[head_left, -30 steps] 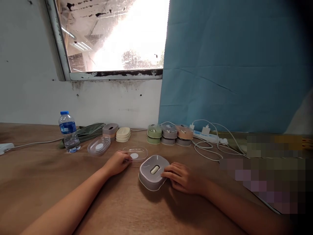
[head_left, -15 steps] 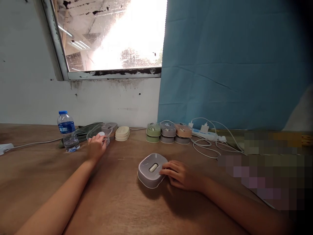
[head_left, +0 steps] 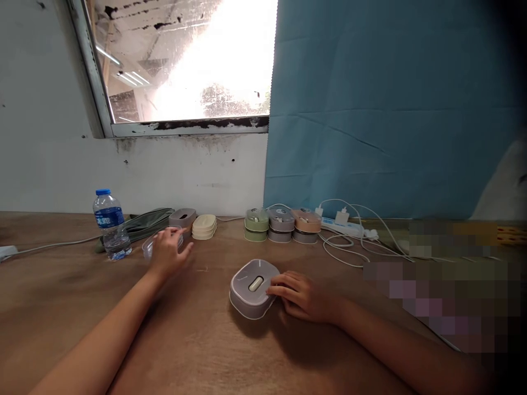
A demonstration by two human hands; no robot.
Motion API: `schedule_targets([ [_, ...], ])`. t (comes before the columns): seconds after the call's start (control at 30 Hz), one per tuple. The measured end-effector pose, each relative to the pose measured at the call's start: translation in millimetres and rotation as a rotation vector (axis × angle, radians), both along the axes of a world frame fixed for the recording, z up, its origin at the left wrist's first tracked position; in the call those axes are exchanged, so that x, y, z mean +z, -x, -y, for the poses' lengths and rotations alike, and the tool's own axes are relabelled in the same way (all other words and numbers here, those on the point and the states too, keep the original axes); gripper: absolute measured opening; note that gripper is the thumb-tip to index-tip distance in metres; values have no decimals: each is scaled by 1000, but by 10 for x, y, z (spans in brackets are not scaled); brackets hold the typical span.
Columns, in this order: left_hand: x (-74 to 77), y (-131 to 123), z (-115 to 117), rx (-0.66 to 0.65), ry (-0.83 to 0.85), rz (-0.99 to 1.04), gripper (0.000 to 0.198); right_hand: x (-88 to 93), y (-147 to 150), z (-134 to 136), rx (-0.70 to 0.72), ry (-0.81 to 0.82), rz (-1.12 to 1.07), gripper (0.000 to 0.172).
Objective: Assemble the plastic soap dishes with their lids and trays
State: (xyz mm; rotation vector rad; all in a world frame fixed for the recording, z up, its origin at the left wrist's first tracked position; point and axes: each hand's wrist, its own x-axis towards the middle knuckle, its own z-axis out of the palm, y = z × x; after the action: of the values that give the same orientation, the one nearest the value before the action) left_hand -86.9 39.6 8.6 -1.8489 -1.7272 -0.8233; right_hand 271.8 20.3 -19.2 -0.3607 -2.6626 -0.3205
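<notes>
A grey rounded box with a cream oval button on top lies on the brown table in front of me. My right hand rests against its right side, fingers curled onto its edge. My left hand hovers with fingers spread just in front of stacked clear plastic lids, which it partly hides. Right behind them sit a grey-and-peach box and a cream stack.
A water bottle stands left of the lids beside a green pouch. Green, grey and peach boxes line the back, next to a power strip with white cables. A blue curtain hangs behind.
My left hand carried a clear lid from beside the grey box leftward, set it on the other clear lid and let go. My right hand stayed on the grey box.
</notes>
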Motion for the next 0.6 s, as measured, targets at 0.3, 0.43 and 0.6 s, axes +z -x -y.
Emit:
schedule_targets([
  [0.3, -92, -1066, 573, -976, 501, -74, 60, -23, -5, 5, -14, -19, -65, 35],
  [0.43, -181, -1070, 541, -934, 518, 44, 45, 1, 14, 16, 17, 31, -58, 33],
  [0.6, -160, -995, 511, -908, 466, 182, 45, 15, 33, 25, -22, 84, -19, 45],
])
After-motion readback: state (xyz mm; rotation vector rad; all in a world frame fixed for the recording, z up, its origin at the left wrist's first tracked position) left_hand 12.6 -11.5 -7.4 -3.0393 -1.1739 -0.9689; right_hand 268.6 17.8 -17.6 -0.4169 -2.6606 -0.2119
